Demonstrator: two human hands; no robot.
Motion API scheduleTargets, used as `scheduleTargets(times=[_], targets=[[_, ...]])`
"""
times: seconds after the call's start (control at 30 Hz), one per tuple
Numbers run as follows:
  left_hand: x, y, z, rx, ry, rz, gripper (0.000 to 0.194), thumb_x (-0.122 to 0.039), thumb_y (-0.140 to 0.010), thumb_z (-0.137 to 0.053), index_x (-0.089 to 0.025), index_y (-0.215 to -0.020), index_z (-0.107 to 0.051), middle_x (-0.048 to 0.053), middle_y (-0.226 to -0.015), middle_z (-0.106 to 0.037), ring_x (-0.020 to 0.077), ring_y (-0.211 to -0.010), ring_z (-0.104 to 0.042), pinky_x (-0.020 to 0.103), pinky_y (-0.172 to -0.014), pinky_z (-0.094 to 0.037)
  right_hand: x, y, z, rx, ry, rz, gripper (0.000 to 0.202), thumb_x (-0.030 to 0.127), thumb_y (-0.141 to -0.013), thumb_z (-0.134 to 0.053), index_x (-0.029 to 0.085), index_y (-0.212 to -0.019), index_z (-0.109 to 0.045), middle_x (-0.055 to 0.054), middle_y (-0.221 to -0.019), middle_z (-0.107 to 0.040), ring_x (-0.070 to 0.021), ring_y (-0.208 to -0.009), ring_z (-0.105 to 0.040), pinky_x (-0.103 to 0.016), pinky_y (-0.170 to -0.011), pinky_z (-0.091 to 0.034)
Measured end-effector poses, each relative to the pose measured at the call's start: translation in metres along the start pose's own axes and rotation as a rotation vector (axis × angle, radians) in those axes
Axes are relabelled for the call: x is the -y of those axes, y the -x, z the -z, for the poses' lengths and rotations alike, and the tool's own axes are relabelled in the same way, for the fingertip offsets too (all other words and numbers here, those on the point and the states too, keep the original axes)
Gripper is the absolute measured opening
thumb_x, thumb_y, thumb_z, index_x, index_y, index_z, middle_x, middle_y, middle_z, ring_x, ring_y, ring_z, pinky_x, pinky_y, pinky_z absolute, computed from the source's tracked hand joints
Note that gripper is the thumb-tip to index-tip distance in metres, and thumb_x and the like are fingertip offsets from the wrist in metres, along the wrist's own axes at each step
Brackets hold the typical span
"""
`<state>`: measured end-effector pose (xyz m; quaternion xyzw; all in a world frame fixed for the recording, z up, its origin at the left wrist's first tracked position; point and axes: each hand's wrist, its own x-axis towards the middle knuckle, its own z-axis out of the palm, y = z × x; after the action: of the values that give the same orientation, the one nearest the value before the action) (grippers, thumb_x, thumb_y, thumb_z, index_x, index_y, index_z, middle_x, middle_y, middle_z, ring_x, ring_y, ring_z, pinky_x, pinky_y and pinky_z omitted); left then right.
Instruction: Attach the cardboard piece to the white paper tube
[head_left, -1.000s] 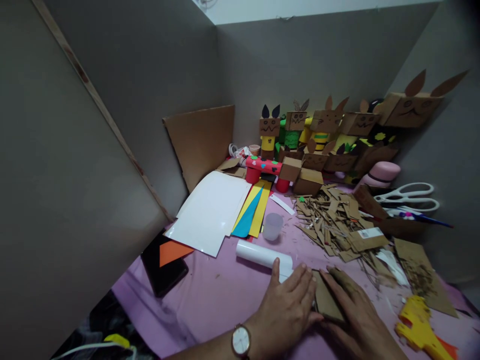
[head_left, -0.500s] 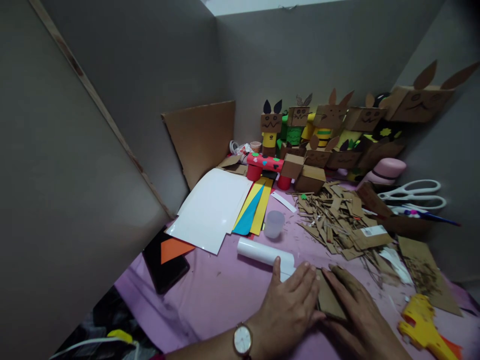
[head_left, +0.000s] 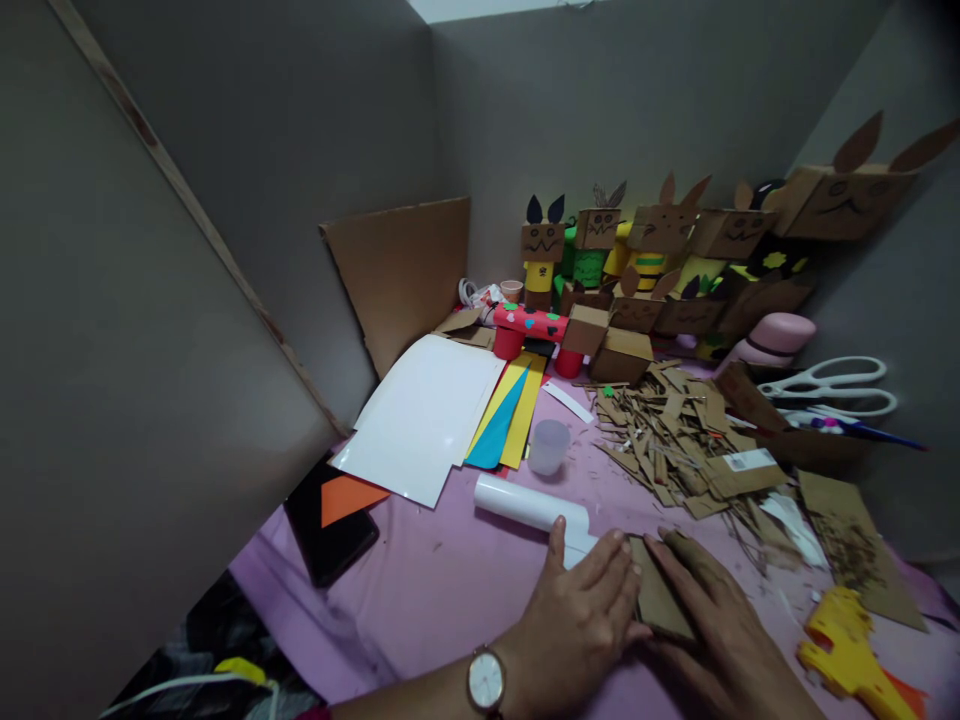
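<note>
A flat brown cardboard piece (head_left: 658,600) lies on the pink table cover (head_left: 450,590) near the front edge. My left hand (head_left: 577,620), with a watch on its wrist, lies flat with its fingertips on the left side of that piece. My right hand (head_left: 720,630) presses down on its right side, fingers spread over it. Just beyond my left thumb lies a rolled white sheet (head_left: 529,505).
A heap of cardboard scraps (head_left: 675,440), a small translucent cup (head_left: 548,447), white, yellow and blue paper sheets (head_left: 427,415), a black phone with an orange scrap (head_left: 330,520), white scissors (head_left: 832,385), a yellow glue gun (head_left: 847,655), and cardboard animal figures (head_left: 660,260) along the back wall.
Both hands stay pressed on the cardboard piece. The view has tilted slightly, so the table's things sit a little differently in the picture.
</note>
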<state>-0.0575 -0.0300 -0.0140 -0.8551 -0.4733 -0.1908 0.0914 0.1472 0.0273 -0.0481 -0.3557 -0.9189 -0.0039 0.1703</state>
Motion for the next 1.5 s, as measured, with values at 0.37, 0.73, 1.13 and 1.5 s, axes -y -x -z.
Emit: scheduleTargets(times=[0.37, 0.73, 1.13, 1.5], targets=[[0.010, 0.002, 0.006, -0.099, 0.037, 0.021, 0.032, -0.032, -0.093, -0.045, -0.018, -0.122, -0.051, 0.005, -0.129, -0.058, 0.0202, -0.126, -0.043, 0.047, -0.109, 0.018, 0.003, -0.003, 0.003, 0.053, -0.069, -0.056, 0.083, 0.035, -0.082, -0.058, 0.024, -0.144, -0.004, -0.025, -0.137, -0.037, -0.0415, -0.125, -0.040, -0.059, -0.091, -0.046], [0.019, 0.005, -0.010, -0.130, -0.034, -0.100, 0.039, -0.021, -0.085, -0.054, -0.024, -0.124, -0.053, 0.006, -0.133, -0.054, 0.0269, -0.126, -0.043, 0.057, -0.106, 0.013, 0.012, -0.014, 0.014, 0.204, -0.181, -0.208, 0.067, 0.023, -0.078, -0.060, 0.011, -0.139, -0.035, -0.026, -0.144, -0.035, -0.0367, -0.134, -0.029, -0.058, -0.103, -0.033], [0.030, -0.007, -0.003, -0.099, -0.184, -0.146, 0.042, -0.022, -0.083, -0.055, -0.024, -0.125, -0.052, 0.003, -0.130, -0.058, 0.0274, -0.118, -0.050, 0.059, -0.106, 0.015, 0.016, -0.024, 0.023, 0.281, -0.233, -0.269, 0.072, 0.021, -0.077, -0.059, 0.011, -0.142, -0.029, -0.023, -0.148, -0.029, -0.0347, -0.137, -0.020, -0.059, -0.107, -0.025], [0.039, -0.009, -0.013, -0.205, -0.115, -0.031, 0.055, -0.040, -0.077, -0.058, -0.011, -0.124, -0.051, 0.016, -0.119, -0.064, 0.0314, -0.109, -0.057, 0.055, -0.108, 0.008, 0.021, -0.029, 0.027, 0.242, -0.272, -0.295, 0.079, 0.011, -0.070, -0.063, 0.015, -0.142, -0.029, -0.019, -0.148, -0.032, -0.0329, -0.138, -0.020, -0.058, -0.108, -0.022]])
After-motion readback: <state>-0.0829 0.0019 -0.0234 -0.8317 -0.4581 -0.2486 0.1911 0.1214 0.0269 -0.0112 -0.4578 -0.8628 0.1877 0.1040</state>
